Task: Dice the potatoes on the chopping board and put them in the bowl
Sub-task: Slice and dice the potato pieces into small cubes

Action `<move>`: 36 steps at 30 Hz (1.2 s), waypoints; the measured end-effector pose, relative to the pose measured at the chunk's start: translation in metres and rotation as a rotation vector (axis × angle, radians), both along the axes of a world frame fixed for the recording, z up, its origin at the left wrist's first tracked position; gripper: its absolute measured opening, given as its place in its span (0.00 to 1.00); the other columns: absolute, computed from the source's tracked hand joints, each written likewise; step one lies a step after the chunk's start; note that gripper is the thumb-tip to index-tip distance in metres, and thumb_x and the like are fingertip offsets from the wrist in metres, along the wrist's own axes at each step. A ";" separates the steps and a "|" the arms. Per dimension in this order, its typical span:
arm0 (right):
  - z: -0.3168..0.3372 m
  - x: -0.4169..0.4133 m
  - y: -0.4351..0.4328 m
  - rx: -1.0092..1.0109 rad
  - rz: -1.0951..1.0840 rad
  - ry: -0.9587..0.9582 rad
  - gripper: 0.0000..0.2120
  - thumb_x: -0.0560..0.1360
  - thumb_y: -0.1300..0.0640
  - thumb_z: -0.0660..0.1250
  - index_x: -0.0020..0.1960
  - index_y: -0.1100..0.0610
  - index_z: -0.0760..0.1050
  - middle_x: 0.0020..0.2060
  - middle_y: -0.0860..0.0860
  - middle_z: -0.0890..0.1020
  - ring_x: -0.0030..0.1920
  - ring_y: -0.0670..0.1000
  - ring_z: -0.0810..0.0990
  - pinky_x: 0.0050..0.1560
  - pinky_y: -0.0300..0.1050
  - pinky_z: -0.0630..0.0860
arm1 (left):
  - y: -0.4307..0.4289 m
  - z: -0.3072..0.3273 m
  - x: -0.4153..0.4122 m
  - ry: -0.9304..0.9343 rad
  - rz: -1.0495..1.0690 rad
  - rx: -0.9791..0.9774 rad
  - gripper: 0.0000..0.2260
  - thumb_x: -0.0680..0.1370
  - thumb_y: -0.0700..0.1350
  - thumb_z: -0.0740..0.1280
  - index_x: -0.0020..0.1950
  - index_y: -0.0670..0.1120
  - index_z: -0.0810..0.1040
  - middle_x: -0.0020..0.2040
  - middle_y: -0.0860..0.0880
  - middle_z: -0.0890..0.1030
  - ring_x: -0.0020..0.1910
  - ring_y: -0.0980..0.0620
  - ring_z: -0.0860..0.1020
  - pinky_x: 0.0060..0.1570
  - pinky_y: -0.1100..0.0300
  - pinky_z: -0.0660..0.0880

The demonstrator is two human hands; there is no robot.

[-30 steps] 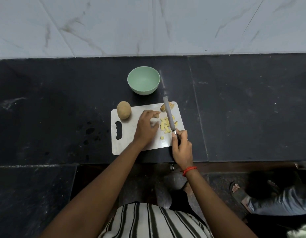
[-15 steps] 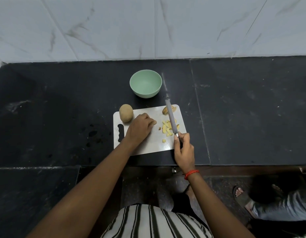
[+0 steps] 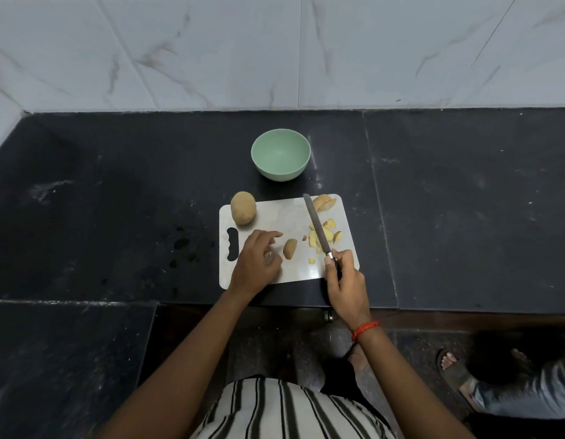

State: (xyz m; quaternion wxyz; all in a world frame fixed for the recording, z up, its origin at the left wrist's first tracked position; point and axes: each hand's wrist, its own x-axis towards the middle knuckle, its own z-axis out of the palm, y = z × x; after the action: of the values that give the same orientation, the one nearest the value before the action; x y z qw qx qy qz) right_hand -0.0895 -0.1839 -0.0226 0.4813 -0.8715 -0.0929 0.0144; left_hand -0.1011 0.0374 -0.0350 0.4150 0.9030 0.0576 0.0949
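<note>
A white chopping board (image 3: 275, 213) lies on the black counter. A whole potato (image 3: 242, 207) sits at its far left corner and a cut chunk (image 3: 325, 202) at its far right corner. Diced pieces (image 3: 327, 236) lie on the right side under the knife blade (image 3: 317, 229). My right hand (image 3: 346, 285) grips the knife handle, blade pointing away over the dice. A half potato piece (image 3: 289, 248) lies mid-board. My left hand (image 3: 256, 261) rests on the board just left of it, fingers loosely curled, index stretched out. The green bowl (image 3: 281, 174) stands empty behind the board.
Wet spots (image 3: 181, 245) mark the counter left of the board. The counter's front edge (image 3: 275, 304) runs just below the board. A marble wall (image 3: 275, 52) closes the back. Another person's sandalled foot (image 3: 455, 372) stands on the floor at lower right.
My left hand has drawn back leftward from the diced pile, and a half potato piece now lies uncovered beside it. The knife has stayed over the dice.
</note>
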 end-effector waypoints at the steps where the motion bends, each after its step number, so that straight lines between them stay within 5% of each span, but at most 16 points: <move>1: -0.001 -0.004 0.002 -0.002 0.000 0.002 0.08 0.84 0.49 0.59 0.52 0.54 0.67 0.36 0.45 0.78 0.35 0.46 0.78 0.32 0.51 0.75 | 0.005 -0.001 -0.001 -0.001 -0.032 0.035 0.19 0.76 0.39 0.69 0.66 0.50 0.78 0.58 0.53 0.75 0.57 0.54 0.75 0.56 0.55 0.78; 8: -0.002 -0.009 0.018 0.040 0.002 0.002 0.05 0.84 0.50 0.60 0.51 0.50 0.67 0.38 0.48 0.81 0.38 0.49 0.81 0.36 0.52 0.77 | -0.005 0.000 0.009 -0.032 -0.089 0.385 0.22 0.74 0.62 0.73 0.59 0.48 0.83 0.56 0.50 0.81 0.55 0.50 0.75 0.51 0.53 0.74; 16: -0.001 0.008 0.028 0.081 -0.029 0.054 0.04 0.84 0.53 0.61 0.51 0.52 0.68 0.41 0.46 0.85 0.43 0.47 0.84 0.44 0.51 0.79 | -0.019 0.001 0.022 -0.016 0.026 0.371 0.08 0.78 0.48 0.69 0.50 0.45 0.85 0.44 0.47 0.83 0.44 0.46 0.77 0.44 0.52 0.74; 21: 0.004 0.025 0.028 0.082 -0.008 0.048 0.06 0.83 0.52 0.62 0.51 0.55 0.70 0.40 0.49 0.83 0.40 0.48 0.80 0.40 0.52 0.76 | -0.012 0.007 0.023 0.051 0.069 0.202 0.11 0.80 0.47 0.67 0.60 0.47 0.83 0.44 0.49 0.84 0.48 0.49 0.76 0.47 0.55 0.72; 26: 0.001 0.027 0.023 0.237 -0.093 0.116 0.06 0.83 0.53 0.64 0.51 0.56 0.72 0.35 0.47 0.80 0.37 0.44 0.76 0.39 0.48 0.74 | -0.003 -0.002 0.021 0.033 0.150 0.188 0.08 0.78 0.42 0.70 0.55 0.46 0.86 0.47 0.48 0.78 0.49 0.49 0.74 0.52 0.55 0.71; 36: -0.003 0.018 0.022 0.228 -0.010 0.062 0.05 0.83 0.54 0.62 0.52 0.55 0.70 0.35 0.47 0.80 0.37 0.47 0.80 0.37 0.43 0.76 | -0.004 -0.004 0.005 0.016 0.090 0.128 0.16 0.76 0.51 0.74 0.62 0.47 0.83 0.54 0.51 0.77 0.55 0.52 0.72 0.54 0.58 0.72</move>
State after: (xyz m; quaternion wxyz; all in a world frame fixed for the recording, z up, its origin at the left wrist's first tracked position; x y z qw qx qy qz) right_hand -0.0712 -0.1619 -0.0257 0.5798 -0.8109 -0.0744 0.0284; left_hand -0.0966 0.0333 -0.0391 0.3514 0.9249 0.0953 0.1099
